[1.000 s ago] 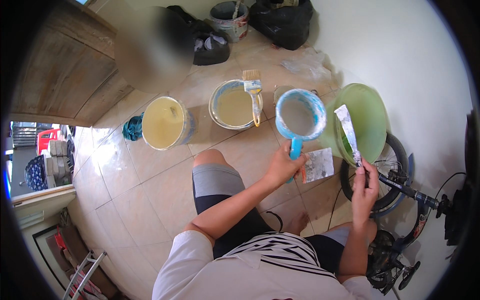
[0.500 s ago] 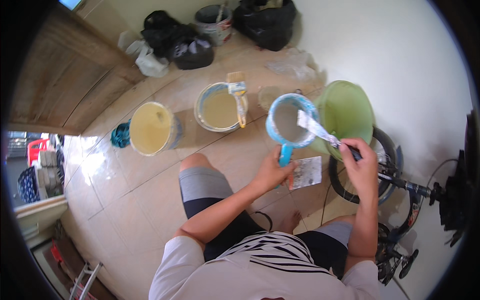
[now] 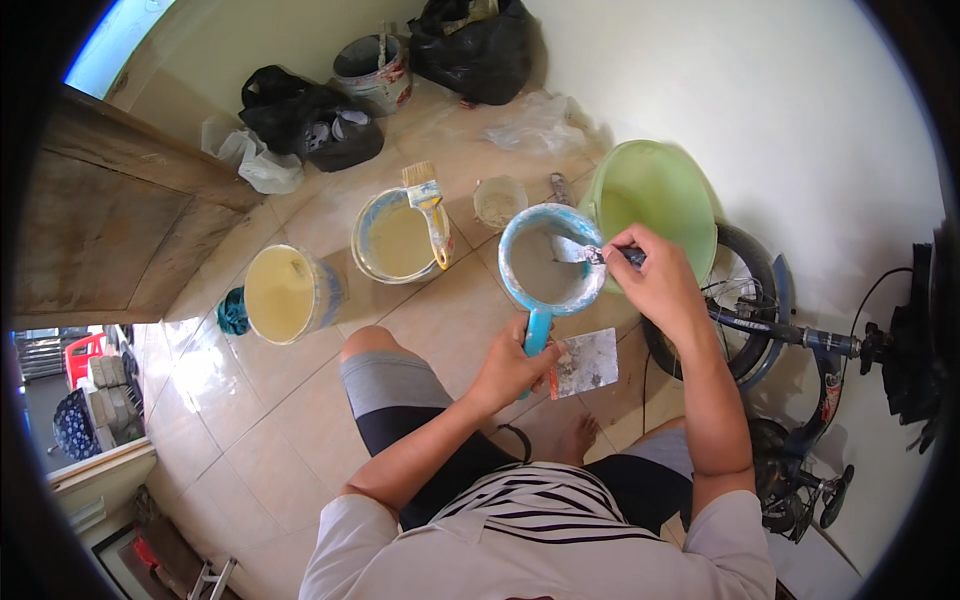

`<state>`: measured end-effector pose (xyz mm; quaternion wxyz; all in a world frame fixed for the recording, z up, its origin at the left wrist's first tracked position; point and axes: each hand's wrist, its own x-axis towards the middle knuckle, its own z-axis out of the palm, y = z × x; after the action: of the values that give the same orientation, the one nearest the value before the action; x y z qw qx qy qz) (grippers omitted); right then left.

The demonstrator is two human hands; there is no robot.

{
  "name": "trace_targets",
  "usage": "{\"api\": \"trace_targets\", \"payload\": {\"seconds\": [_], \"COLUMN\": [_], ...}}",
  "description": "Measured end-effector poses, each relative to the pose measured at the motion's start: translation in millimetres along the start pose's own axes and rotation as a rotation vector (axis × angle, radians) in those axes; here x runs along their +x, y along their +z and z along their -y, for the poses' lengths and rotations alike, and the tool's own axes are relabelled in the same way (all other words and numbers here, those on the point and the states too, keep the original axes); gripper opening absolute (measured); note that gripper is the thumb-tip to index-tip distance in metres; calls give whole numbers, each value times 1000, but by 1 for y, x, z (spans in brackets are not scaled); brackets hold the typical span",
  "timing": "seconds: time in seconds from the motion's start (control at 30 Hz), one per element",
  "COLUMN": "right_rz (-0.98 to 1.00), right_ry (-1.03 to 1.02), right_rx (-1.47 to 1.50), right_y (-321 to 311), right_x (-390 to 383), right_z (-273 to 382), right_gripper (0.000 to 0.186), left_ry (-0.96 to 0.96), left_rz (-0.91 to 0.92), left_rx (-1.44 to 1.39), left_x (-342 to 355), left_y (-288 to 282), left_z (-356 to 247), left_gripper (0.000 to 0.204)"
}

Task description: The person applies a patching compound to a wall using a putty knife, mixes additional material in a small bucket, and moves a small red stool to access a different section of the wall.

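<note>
My left hand (image 3: 508, 368) is closed round the handle of a turquoise dipper (image 3: 538, 328), which holds a greyish paste. A flat, smeared scraper plate (image 3: 590, 362) with an orange edge sticks out beside the same hand, apparently gripped along with the handle. In my right hand (image 3: 660, 285) is a putty knife (image 3: 592, 255), held by its dark handle. Its blade reaches over the rim into the dipper, and the tip meets the paste.
Ahead stand a yellowish bucket (image 3: 330, 290), a paint bucket (image 3: 362, 255) with a brush (image 3: 430, 210) across it, and a small tub (image 3: 500, 180). A green bin (image 3: 700, 195) and a bicycle (image 3: 790, 330) are at right; black bags (image 3: 470, 60) lie behind.
The putty knife has come down from above the dipper, its blade now inside. My right hand has moved left and up, close to the rim. The view has shifted slightly.
</note>
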<state>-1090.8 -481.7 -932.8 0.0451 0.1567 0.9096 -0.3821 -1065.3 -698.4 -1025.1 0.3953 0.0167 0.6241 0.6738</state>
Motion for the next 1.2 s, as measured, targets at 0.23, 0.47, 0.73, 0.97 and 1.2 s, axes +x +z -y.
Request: {"api": "trace_targets", "payload": {"seconds": [0.23, 0.47, 0.73, 0.97, 1.2], "right_rz": [29, -220, -523, -651, -849], "right_ry": [-42, 10, 435, 688, 831], "right_rx": [16, 257, 630, 722, 823], "right_y": [-41, -122, -219, -185, -136], "right_x": [-7, -81, -268, -460, -576], "right_z": [15, 47, 33, 99, 166], "right_gripper": [28, 56, 32, 31, 34], "left_ry": [-73, -147, -153, -144, -215], "left_rz": [14, 44, 154, 404, 660], "left_rx": [-39, 40, 126, 285, 467], "left_x": [-42, -115, -200, -272, -309], "left_y": [35, 82, 136, 178, 230], "left_z": [-42, -140, -275, -376, -404], "left_gripper": [34, 34, 39, 38, 32]}}
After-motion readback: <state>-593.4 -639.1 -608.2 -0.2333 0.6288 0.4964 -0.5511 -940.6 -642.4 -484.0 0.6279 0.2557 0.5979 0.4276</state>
